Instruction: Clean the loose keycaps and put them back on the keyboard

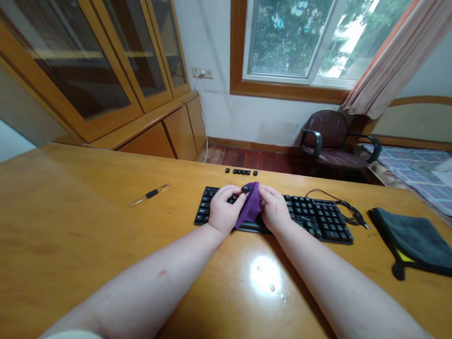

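Note:
Above a black keyboard (326, 221), my left hand (224, 209) pinches a small black keycap (245, 189) between thumb and fingers. A purple cloth (251, 208) hangs from my right hand (273, 206), whose fingers are closed on its upper edge. The cloth lies against the keycap's right side and drapes down over the keyboard's middle. Both hands hide part of the keys. Behind the keyboard, several loose keycaps (242, 172) stand in a row near the desk's far edge.
On the left of the wooden desk (76, 243) lies a clear keycap puller with a black middle (152, 193). A coiled cable (349, 212) rests behind the keyboard's right end. Folded grey cloth (418, 233) lies at the right. A chair (327, 131) stands beyond the desk.

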Demonstrator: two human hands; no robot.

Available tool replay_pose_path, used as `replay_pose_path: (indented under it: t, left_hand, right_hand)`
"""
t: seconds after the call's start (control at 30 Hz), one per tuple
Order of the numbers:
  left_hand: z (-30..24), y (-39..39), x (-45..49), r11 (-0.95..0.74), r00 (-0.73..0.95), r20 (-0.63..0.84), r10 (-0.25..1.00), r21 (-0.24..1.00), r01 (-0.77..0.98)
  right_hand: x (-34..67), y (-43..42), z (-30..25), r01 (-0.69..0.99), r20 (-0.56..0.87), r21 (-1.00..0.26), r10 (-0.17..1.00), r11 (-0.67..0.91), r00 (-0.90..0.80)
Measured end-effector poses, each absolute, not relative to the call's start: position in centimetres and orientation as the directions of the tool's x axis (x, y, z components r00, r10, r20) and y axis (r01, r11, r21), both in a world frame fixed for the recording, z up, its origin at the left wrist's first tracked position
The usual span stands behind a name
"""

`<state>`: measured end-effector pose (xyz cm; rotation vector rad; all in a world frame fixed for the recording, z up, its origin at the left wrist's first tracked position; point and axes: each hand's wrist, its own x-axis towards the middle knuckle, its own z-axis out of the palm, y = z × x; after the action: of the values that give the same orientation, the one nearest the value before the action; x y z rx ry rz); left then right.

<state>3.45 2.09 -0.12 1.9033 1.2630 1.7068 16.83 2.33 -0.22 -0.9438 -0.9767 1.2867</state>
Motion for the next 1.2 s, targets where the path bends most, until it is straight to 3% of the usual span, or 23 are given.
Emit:
replay_pose_path:
  t: [0.27,0.4,0.57,0.73,0.97,1.2]
  left_hand:
    - [-0.7,2.3,3.2,-0.626,0.033,0.716,0.698,0.586,0.514]
    - [-0.5,2.3,2.9,-0.647,0.122,0.729,0.674,0.502,0.574]
    - [-0.2,2.3,2.8,-0.645,0.171,0.706,0.687,0.485,0.59]
    - [-0.2,2.4,2.9,-0.629,0.169,0.676,0.717,0.524,0.574]
    - [-0.2,2.5,3.1,-0.607,0.143,0.647,0.749,0.584,0.538]
    - [-0.5,3.1,3.0,-0.495,0.02,0.542,0.84,0.75,0.438]
  right_hand:
    - [17.0,2.1,0.8,-0.228,0.056,-0.972,0.998,0.05,-0.016]
    - [17.2,2.4,0.8,-0.308,-0.049,-0.948,0.994,-0.077,-0.099]
    - [17.4,2.5,1.2,-0.363,-0.092,-0.92,0.982,-0.146,-0.163]
    - [17.4,2.5,1.2,-0.342,-0.104,-0.93,0.989,-0.133,-0.102]
    - [17.6,2.7,1.2,-0.103,-0.047,-0.994,0.999,-0.047,-0.007]
    - [19.4,4.1,0.3,0.06,0.152,-0.988,0.925,0.139,0.349]
